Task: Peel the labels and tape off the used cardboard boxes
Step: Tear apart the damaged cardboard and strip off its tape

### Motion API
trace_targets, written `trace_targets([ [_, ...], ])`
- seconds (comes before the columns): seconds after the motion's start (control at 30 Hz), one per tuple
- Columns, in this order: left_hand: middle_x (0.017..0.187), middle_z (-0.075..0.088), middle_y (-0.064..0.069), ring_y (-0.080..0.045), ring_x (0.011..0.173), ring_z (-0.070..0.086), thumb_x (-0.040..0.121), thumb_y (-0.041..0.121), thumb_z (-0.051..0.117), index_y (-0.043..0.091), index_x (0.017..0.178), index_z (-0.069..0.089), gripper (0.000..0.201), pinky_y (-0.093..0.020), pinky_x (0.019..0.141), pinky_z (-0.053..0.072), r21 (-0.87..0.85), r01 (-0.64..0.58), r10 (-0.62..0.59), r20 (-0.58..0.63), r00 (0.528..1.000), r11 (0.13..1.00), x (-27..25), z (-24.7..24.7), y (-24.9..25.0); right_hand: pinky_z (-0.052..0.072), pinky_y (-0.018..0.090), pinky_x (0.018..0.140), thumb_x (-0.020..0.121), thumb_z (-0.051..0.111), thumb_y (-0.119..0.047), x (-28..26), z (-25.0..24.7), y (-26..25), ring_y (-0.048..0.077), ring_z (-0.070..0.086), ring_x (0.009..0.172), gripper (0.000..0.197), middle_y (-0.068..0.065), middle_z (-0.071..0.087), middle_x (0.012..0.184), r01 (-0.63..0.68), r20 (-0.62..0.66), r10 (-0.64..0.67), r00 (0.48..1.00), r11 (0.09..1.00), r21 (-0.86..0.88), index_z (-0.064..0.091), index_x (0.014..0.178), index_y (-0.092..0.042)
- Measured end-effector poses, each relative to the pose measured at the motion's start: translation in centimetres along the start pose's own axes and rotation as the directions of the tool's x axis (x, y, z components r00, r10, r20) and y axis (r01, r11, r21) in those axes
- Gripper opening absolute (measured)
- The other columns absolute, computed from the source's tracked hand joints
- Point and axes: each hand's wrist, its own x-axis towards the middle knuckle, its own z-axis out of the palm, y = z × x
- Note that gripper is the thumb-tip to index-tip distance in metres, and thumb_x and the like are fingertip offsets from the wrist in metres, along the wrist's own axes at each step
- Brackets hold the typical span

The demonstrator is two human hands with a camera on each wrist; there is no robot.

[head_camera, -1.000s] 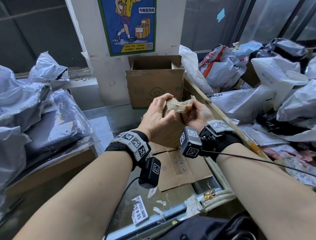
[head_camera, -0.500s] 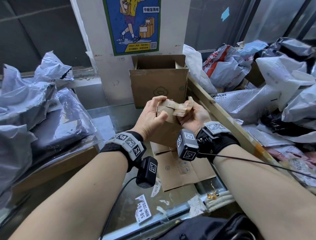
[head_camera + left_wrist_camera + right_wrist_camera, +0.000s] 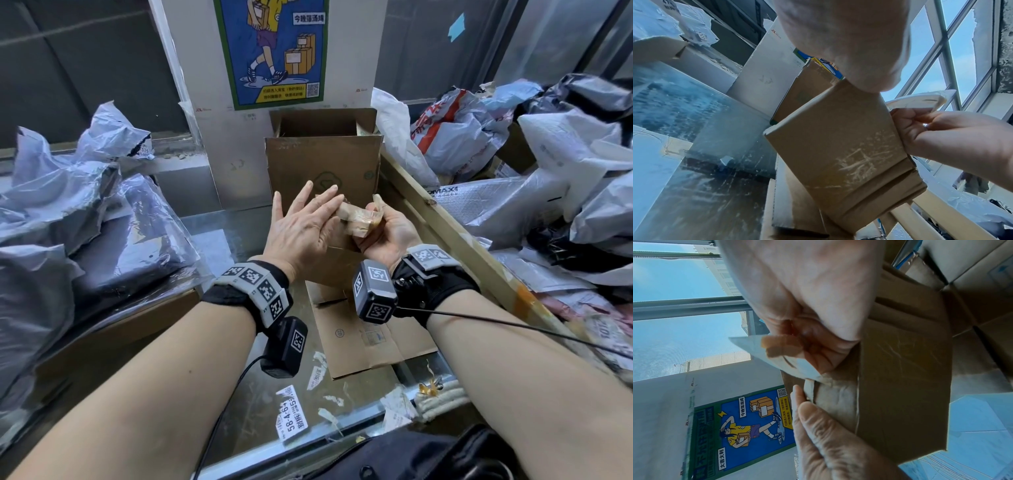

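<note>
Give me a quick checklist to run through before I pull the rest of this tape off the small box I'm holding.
1. Right hand has a firm pinch on the peeled tape: ok.
2. Left hand braces the small cardboard box: not ok; the fingers are straight and only lie flat against it.
3. Tape is fully free of the box: cannot tell; the join is hidden.
4. Box face toward the left wrist is bare of tape: ok, only scuff marks show.
5. Somewhere to drop scraps: ok, the open box stands just behind.
</note>
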Motion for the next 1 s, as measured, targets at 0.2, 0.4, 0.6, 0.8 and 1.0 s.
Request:
trace_targets([
  [0.2, 0.156, 0.018, 0.021, -0.013, 0.148, 0.005, 0.102, 0.041, 0.027, 0.038, 0.149, 0.025, 0.047, -0.055, 0.117, -0.002, -0.036, 0.022, -0.022, -0.006, 1.000, 0.999, -0.3, 0.1, 0.0, 0.045, 0.021, 0.040, 0.094, 0.055, -0.021, -0.2, 0.2, 0.0, 0.007, 0.053, 0.040, 0.020, -0.005, 0.052, 0.048, -0.004, -0.041, 0.002, 0.999, 0.999, -0.036, 0.049, 0.076, -0.013],
  [0.4, 0.156, 0.020, 0.020, -0.014, 0.148, 0.007, 0.102, 0.041, 0.029, 0.038, 0.149, 0.026, 0.047, -0.054, 0.117, 0.000, -0.054, 0.037, -0.037, -0.004, 0.999, 0.998, -0.4, 0.0, -0.4, 0.044, 0.019, 0.037, 0.100, 0.044, -0.024, -1.3, 1.0, 0.2, 0.013, 0.056, 0.038, 0.037, -0.002, 0.051, 0.047, -0.011, -0.002, 0.011, 1.000, 0.993, -0.118, 0.042, 0.065, -0.012],
  [0.6, 0.156, 0.020, 0.022, -0.014, 0.148, 0.008, 0.102, 0.040, 0.029, 0.039, 0.149, 0.026, 0.046, -0.053, 0.118, 0.002, -0.062, 0.054, -0.054, 0.000, 0.999, 0.997, -0.5, 0.2, -0.6, 0.044, 0.018, 0.037, 0.099, 0.045, -0.022, -1.6, 1.3, 0.3, 0.011, 0.052, 0.036, 0.035, -0.005, 0.047, 0.047, -0.015, -0.023, 0.013, 1.000, 0.993, -0.117, 0.044, 0.066, -0.012],
  [0.8, 0.156, 0.020, 0.022, -0.015, 0.148, 0.010, 0.102, 0.041, 0.029, 0.040, 0.148, 0.025, 0.046, -0.052, 0.118, 0.003, -0.072, 0.062, -0.062, 0.005, 0.998, 0.995, -0.5, 0.4, -0.7, 0.040, 0.016, 0.035, 0.100, 0.039, -0.019, -1.7, 1.5, 0.2, 0.010, 0.045, 0.033, 0.039, -0.005, 0.044, 0.042, -0.019, -0.015, 0.017, 1.000, 0.991, -0.129, 0.040, 0.062, -0.015],
  [1.0, 0.155, 0.021, 0.022, -0.016, 0.148, 0.012, 0.102, 0.041, 0.029, 0.040, 0.148, 0.025, 0.046, -0.052, 0.117, 0.004, -0.065, 0.064, -0.064, 0.006, 0.998, 0.996, -0.5, 0.4, -0.7, 0.037, 0.016, 0.039, 0.097, 0.042, -0.020, -1.4, 1.0, 0.1, 0.008, 0.039, 0.038, 0.036, -0.008, 0.042, 0.046, -0.040, -0.010, 0.039, 0.999, 0.991, -0.125, 0.043, 0.061, -0.016],
])
